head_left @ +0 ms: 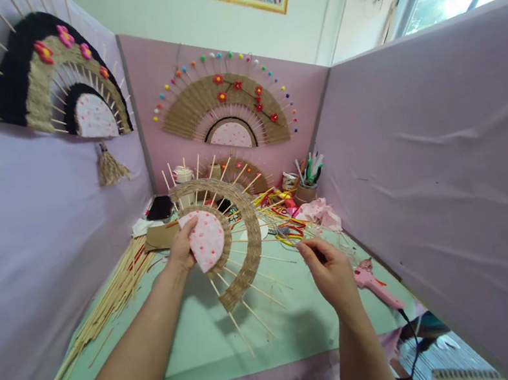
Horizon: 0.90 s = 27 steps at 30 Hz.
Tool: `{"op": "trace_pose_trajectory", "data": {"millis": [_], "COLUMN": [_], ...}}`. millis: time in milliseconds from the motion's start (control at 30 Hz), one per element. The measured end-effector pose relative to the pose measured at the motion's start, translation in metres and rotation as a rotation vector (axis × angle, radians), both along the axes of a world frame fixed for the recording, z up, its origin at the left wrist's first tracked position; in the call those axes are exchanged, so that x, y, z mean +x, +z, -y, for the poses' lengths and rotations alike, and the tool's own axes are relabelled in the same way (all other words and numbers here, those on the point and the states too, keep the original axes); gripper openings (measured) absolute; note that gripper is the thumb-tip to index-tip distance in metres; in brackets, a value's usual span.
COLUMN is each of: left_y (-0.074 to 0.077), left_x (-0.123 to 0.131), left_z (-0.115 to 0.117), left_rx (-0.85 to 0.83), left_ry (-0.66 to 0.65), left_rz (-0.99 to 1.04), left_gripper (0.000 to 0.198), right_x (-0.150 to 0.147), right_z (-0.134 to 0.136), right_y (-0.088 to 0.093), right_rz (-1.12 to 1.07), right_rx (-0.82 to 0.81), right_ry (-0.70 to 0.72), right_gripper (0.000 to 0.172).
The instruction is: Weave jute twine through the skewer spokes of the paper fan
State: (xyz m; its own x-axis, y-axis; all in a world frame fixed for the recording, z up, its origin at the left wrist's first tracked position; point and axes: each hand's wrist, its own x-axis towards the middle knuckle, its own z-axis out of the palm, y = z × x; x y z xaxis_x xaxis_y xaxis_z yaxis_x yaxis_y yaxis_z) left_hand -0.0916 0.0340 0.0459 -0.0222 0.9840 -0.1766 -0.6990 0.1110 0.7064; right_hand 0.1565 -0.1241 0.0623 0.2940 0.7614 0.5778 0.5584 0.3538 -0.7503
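My left hand (186,244) grips a half-round woven fan (252,242) by its pink spotted centre (207,241), thumb on the front face. Thin sticks radiate out from that centre through an inner and an outer band of tan cord, and the fan is tilted above the table. To its right, apart from the stick tips, my right hand (329,268) is closed in a pinch; whatever lies between its fingertips is too small to make out. A pink glue gun (378,286) lies on the table beside my right wrist.
On the green tabletop (190,358), a bundle of sticks (106,301) lies at left. Scissors (291,230), pink cloth (319,212) and a tool cup (306,190) crowd the back right. Finished fans (180,108) hang on the partitions. The glue gun's cord (415,345) drops over the edge.
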Motion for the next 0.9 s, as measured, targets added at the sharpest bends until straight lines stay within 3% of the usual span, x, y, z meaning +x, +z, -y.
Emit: {"op": "trace_pose_trajectory", "data": {"millis": [600,767,900], "left_y": [0.003,0.006,0.005], "left_x": [-0.002,-0.001,-0.002], "left_z": [-0.001,0.002,0.002], "left_rx": [-0.032,-0.051,-0.055], "left_ry": [0.025,0.000,-0.014], "left_rz": [0.007,-0.014,-0.015], "left_gripper": [0.021,0.015,0.014], "right_x": [0.009,0.005,0.004], "right_z": [-0.013,-0.023,-0.028], "right_y": [-0.018,-0.029,-0.036], "right_rz": [-0.164,-0.358,-0.478], "right_rx": [-0.098,-0.235,-0.288], "right_ry": [0.028,0.147,0.306], "right_gripper": [0.039,0.049,0.047]}}
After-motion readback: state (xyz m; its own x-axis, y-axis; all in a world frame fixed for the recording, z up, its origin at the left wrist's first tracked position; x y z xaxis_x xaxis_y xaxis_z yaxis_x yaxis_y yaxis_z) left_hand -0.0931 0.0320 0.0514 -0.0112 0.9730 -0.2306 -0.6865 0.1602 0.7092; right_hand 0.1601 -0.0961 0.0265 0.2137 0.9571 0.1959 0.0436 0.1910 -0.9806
